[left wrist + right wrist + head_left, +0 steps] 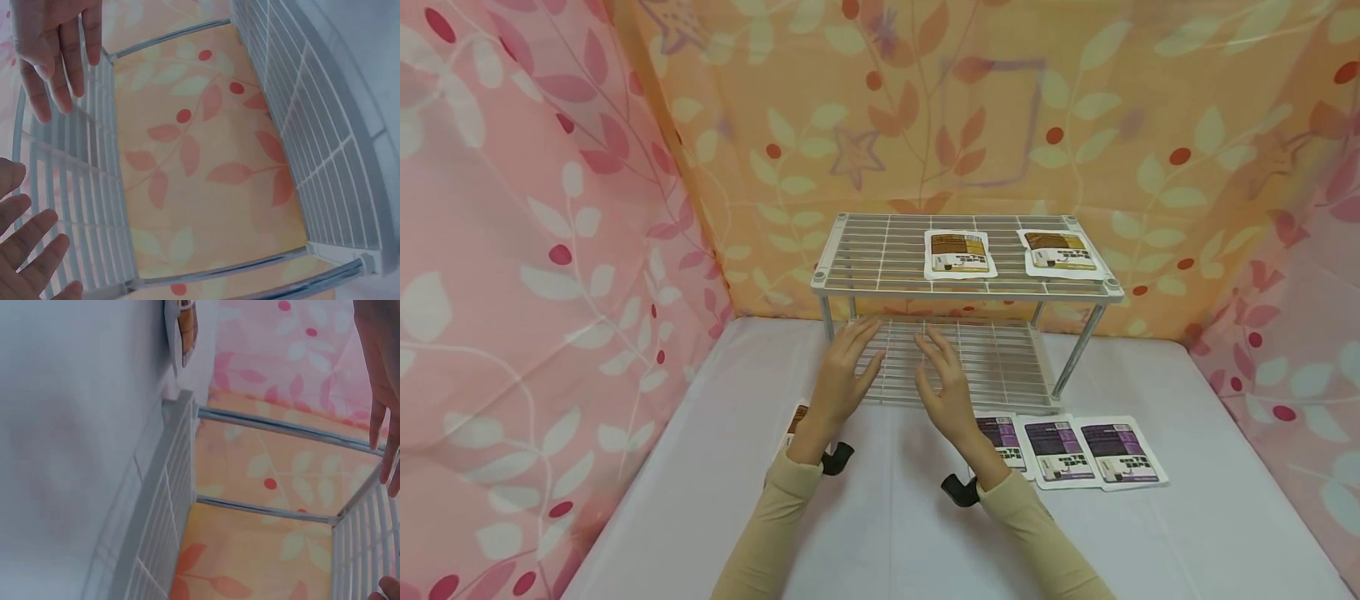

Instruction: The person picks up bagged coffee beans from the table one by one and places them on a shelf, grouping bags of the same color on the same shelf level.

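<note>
Left hand (842,375) and right hand (946,387) hover apart, empty, by the rack (887,293) mid-frame — I'd pinch the rightmost purple packet (1122,454), lower right, by its edge, keeping it flat.

The far wall (917,133) is yellow-orange, printed with pale leaves, orange leaf sprigs and red dots. Faint purple shapes show across it, among them a star (856,157) and a four-sided outline (1036,125). The left wall (542,292) is pink with white and deeper pink leaves on curling stems; the right wall (1292,350) bears similar leaves on pink. Between them lies a pale, whitish tabletop (700,500), a thin line (891,533) running down its near middle. Light falls softly, leaving blurred shadows.
</note>
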`<state>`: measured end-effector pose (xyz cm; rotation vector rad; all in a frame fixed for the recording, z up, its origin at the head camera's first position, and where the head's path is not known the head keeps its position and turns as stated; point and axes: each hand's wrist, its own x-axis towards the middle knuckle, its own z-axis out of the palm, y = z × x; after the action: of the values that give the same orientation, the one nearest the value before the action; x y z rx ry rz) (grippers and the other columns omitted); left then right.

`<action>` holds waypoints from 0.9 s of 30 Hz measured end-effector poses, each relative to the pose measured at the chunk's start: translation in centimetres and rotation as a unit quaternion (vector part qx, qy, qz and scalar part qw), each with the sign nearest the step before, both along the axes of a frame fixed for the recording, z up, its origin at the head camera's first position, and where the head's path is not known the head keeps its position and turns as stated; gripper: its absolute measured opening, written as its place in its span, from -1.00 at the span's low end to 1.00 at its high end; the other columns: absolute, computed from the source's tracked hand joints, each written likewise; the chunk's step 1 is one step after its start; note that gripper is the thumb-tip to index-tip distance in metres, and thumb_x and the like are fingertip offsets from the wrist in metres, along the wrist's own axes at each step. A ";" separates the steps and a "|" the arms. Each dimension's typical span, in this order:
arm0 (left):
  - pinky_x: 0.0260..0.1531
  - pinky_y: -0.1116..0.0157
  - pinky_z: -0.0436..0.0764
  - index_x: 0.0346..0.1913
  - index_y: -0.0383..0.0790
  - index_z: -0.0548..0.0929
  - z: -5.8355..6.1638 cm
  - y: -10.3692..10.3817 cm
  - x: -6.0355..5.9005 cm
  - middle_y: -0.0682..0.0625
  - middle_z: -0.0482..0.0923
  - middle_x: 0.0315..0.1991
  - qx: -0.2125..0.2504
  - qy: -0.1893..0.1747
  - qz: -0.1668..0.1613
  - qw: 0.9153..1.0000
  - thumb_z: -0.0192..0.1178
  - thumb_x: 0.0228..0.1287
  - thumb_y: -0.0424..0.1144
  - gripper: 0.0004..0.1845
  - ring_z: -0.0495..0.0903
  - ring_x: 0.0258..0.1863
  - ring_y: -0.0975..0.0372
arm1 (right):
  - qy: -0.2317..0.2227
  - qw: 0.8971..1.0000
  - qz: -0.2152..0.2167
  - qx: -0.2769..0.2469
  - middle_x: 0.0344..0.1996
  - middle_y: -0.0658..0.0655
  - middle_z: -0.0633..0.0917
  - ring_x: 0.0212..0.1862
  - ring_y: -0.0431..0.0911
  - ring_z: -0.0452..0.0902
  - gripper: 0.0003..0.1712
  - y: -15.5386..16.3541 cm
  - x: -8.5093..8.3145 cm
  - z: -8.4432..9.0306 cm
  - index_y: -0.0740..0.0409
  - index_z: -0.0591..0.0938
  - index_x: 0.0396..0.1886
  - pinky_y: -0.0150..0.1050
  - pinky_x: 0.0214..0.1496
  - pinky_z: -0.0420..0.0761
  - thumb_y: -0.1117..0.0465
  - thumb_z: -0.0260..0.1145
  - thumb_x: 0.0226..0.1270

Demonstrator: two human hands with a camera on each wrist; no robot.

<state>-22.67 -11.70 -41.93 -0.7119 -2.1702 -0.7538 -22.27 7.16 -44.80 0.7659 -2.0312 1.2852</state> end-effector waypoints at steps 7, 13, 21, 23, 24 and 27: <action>0.26 0.00 0.29 0.21 -0.20 0.46 -1.5 -1.2 0.3 -0.10 0.48 0.14 0.000 -0.025 0.020 0.999 0.22 0.22 -0.25 -0.52 0.41 0.19 0.02 | -0.047 0.999 0.016 0.017 0.32 0.22 0.30 0.36 0.12 0.15 -0.48 -0.8 0.2 -1.5 0.19 0.43 0.24 0.19 0.27 0.27 0.39 0.17 0.26; 0.24 0.02 0.31 0.19 -0.23 0.48 -2.7 -2.3 0.7 -0.12 0.50 0.11 -0.006 -0.044 0.026 0.999 0.21 0.24 -0.22 -0.55 0.42 0.16 -0.02 | -0.060 0.998 0.027 0.013 0.28 0.29 0.34 0.34 0.16 0.19 -0.47 -1.4 0.3 -2.4 0.22 0.43 0.23 0.21 0.28 0.24 0.39 0.20 0.23; 0.16 0.07 0.42 0.20 -0.16 0.48 -4.1 -3.6 1.2 -0.07 0.48 0.14 -0.016 -0.097 0.056 0.994 0.21 0.23 -0.16 -0.53 0.44 0.13 0.06 | -0.093 0.995 0.040 0.024 0.27 0.26 0.37 0.30 0.16 0.25 -0.46 -2.2 0.3 -3.8 0.23 0.41 0.25 0.18 0.26 0.29 0.37 0.21 0.23; 0.15 0.06 0.42 0.21 -0.13 0.47 -4.4 -4.0 1.3 -0.06 0.47 0.15 -0.017 -0.115 0.064 0.991 0.20 0.24 -0.15 -0.53 0.43 0.14 0.06 | -0.108 0.993 0.043 0.032 0.27 0.24 0.36 0.30 0.16 0.25 -0.44 -2.5 0.4 -4.1 0.23 0.39 0.26 0.18 0.25 0.30 0.37 0.21 0.23; 0.15 0.06 0.42 0.21 -0.12 0.47 -4.6 -4.2 1.3 -0.05 0.47 0.15 -0.018 -0.124 0.068 0.990 0.19 0.25 -0.14 -0.54 0.42 0.15 0.07 | -0.115 0.992 0.046 0.035 0.27 0.24 0.36 0.30 0.16 0.25 -0.43 -2.6 0.5 -4.3 0.23 0.38 0.27 0.18 0.25 0.30 0.36 0.21 0.23; 0.16 0.04 0.41 0.20 -0.14 0.49 -5.1 -4.9 1.5 -0.07 0.47 0.15 -0.017 -0.139 0.075 0.987 0.21 0.24 -0.17 -0.55 0.42 0.16 0.04 | -0.131 0.989 0.057 0.047 0.26 0.24 0.37 0.30 0.14 0.25 -0.43 -3.2 0.7 -4.8 0.24 0.37 0.28 0.16 0.25 0.31 0.34 0.21 0.24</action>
<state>-21.17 -16.58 -47.02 -0.4742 -2.4627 -0.7762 -21.54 3.93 -49.58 0.8005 -2.2998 1.4264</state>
